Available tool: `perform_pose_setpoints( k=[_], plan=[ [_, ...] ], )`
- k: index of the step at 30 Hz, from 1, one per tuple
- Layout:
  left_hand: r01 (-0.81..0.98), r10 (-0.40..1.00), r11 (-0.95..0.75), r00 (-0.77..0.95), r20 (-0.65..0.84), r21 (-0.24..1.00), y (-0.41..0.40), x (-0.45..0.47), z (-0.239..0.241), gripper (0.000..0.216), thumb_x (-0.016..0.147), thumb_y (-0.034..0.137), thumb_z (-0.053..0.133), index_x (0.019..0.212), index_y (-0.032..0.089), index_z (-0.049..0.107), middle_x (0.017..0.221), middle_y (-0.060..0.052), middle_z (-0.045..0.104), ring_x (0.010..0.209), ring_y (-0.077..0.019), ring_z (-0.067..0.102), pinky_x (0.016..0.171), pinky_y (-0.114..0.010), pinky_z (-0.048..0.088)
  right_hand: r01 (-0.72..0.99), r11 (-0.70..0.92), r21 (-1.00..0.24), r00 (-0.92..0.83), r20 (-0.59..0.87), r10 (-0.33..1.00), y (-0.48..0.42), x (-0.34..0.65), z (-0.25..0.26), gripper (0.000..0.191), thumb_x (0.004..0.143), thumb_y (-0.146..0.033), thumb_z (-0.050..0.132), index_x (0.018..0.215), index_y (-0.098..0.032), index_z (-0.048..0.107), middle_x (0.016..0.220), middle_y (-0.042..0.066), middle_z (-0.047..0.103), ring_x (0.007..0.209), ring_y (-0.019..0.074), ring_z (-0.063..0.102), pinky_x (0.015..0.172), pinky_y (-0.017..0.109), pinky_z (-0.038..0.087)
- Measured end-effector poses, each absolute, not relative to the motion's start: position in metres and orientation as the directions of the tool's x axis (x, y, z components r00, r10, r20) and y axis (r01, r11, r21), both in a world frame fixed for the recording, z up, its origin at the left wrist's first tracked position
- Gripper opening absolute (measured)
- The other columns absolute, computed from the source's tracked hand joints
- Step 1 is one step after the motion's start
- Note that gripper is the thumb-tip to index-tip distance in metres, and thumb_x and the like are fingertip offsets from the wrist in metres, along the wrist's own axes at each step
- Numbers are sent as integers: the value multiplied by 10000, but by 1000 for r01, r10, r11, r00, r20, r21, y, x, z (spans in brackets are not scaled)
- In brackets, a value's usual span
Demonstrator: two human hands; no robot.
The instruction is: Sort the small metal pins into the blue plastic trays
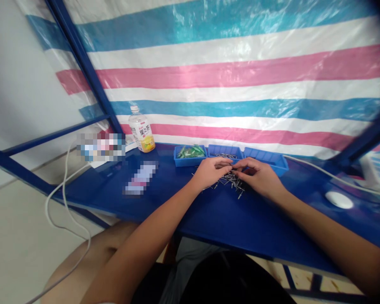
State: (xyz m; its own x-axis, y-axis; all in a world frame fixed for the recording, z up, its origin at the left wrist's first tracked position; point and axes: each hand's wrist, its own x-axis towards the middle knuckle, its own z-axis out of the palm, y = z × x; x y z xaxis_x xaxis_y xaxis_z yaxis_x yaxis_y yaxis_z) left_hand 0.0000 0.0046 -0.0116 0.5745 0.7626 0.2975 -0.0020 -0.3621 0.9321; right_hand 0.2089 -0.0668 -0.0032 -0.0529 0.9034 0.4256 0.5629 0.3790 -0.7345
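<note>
A loose pile of thin metal pins [231, 180], which look like blind rivets, lies on the blue table. Over its back edge my left hand [213, 171] reaches in with thumb and fingers drawn together. My right hand [256, 174] meets it there in a pinch, the fingertips of both hands almost touching. Whatever sits between the fingers is too small to make out. Right behind my hands stands a blue bin [225, 148] with more such pins in it. To its left, another blue bin [177, 161] holds green pieces [193, 151].
A third blue bin [280, 164] stands behind my right hand. A drink bottle [142, 131] is at the back left, near a blurred flat object [141, 177]. On the right lie a white mouse [338, 199] and a cable [329, 176]. Blue frame posts [85, 67] flank the table.
</note>
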Motion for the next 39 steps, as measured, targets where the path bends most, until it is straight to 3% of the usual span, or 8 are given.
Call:
perform_pose_setpoints(
  k=[3, 6, 9, 12, 17, 26, 33, 39],
  plan=[
    [-28, 781, -323, 556, 283, 946, 4, 0, -10, 282, 878, 165, 806, 1157, 144, 769, 1103, -135, 823, 1027, -213, 798, 1025, -421, 624, 548, 379, -746, -83, 402, 912, -67, 209, -4, 332, 893, -536, 779, 1049, -245, 816, 1101, 92, 799, 845, 231, 730, 757, 394, 607],
    [-16, 801, -299, 540, 260, 954, 2, -1, -7, 266, 866, 122, 806, 1126, 146, 754, 1069, -129, 822, 985, -209, 804, 995, -428, 636, 543, 320, -777, -70, 338, 939, -67, 209, -6, 359, 899, -551, 761, 1063, -237, 821, 936, 69, 813, 703, 215, 715, 659, 382, 601],
    [-13, 819, -252, 529, 220, 968, 1, -2, -5, 407, 850, 79, 808, 1235, 163, 705, 1059, -129, 823, 965, -220, 810, 939, -422, 654, 501, 274, -821, -48, 290, 956, -68, 209, -5, 396, 895, -569, 753, 1077, -223, 812, 829, 55, 798, 615, 204, 697, 592, 364, 589],
    [-15, 831, -238, 515, 211, 971, 1, -2, -5, 474, 838, 80, 824, 1279, 173, 678, 1046, -133, 826, 971, -232, 812, 923, -422, 660, 455, 276, -846, 1, 311, 951, -69, 209, -3, 408, 886, -584, 764, 1056, -214, 792, 864, 67, 801, 651, 203, 703, 614, 356, 595],
    [47, 826, -305, 510, 240, 951, 4, -2, -8, 354, 800, 68, 833, 1126, 162, 732, 1001, -108, 831, 910, -207, 806, 941, -425, 656, 496, 284, -820, 90, 374, 923, -69, 210, 0, 403, 914, -600, 744, 1077, -232, 766, 926, 70, 798, 767, 230, 729, 670, 359, 600],
    [68, 806, -351, 531, 264, 934, 3, 0, -12, 351, 794, 60, 813, 1119, 149, 718, 987, -107, 830, 897, -202, 807, 876, -378, 656, 570, 340, -748, 55, 448, 892, -72, 205, 3, 381, 938, -597, 723, 1082, -247, 775, 1043, 82, 806, 909, 262, 742, 787, 393, 602],
    [80, 809, -365, 520, 273, 927, -4, -3, -2, 340, 864, 184, 811, 1193, 190, 723, 1035, -93, 840, 972, -222, 812, 945, -403, 648, 612, 327, -720, 56, 452, 890, -72, 209, 4, 323, 961, -546, 692, 1091, -261, 768, 1064, 81, 805, 902, 266, 737, 807, 413, 599],
    [33, 789, -353, 547, 279, 935, -5, -1, -2, 312, 886, 178, 788, 1190, 183, 722, 1077, -104, 835, 990, -211, 807, 983, -407, 636, 620, 348, -703, -34, 419, 907, -68, 209, -3, 266, 908, -476, 727, 1024, -238, 753, 992, 76, 802, 854, 255, 736, 809, 424, 600]
  ],
)
